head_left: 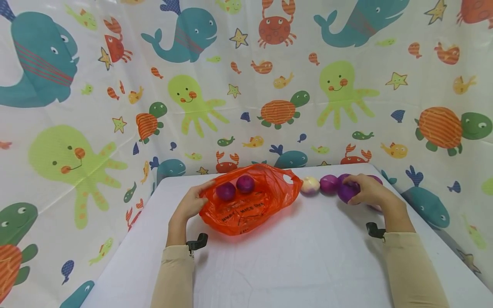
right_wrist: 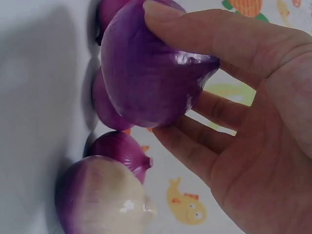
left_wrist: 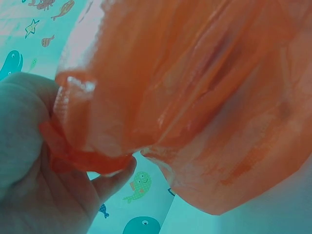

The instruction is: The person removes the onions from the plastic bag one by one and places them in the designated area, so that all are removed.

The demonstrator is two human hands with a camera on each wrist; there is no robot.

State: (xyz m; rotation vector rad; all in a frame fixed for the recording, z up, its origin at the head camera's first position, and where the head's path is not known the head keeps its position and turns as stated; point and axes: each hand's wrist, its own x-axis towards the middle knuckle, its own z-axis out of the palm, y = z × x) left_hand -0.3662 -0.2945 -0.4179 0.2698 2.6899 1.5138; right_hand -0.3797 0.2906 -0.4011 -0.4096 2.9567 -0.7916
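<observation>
Closest to the camera is the tan left sleeve (head_left: 175,278), and the left hand (head_left: 191,203) has the edge of an orange bag (head_left: 276,188) pinched. Two purple onions (head_left: 225,191), by the look of them, sit inside. Just right on the table (head_left: 292,256): a pale onion (head_left: 310,186), a magenta onion (head_left: 328,185), then a violet onion (head_left: 347,193) gripped in the right hand (head_left: 369,191). I'd call this the picking-up step; next probably calls for carrying it bagward, mouth held wide.
</observation>
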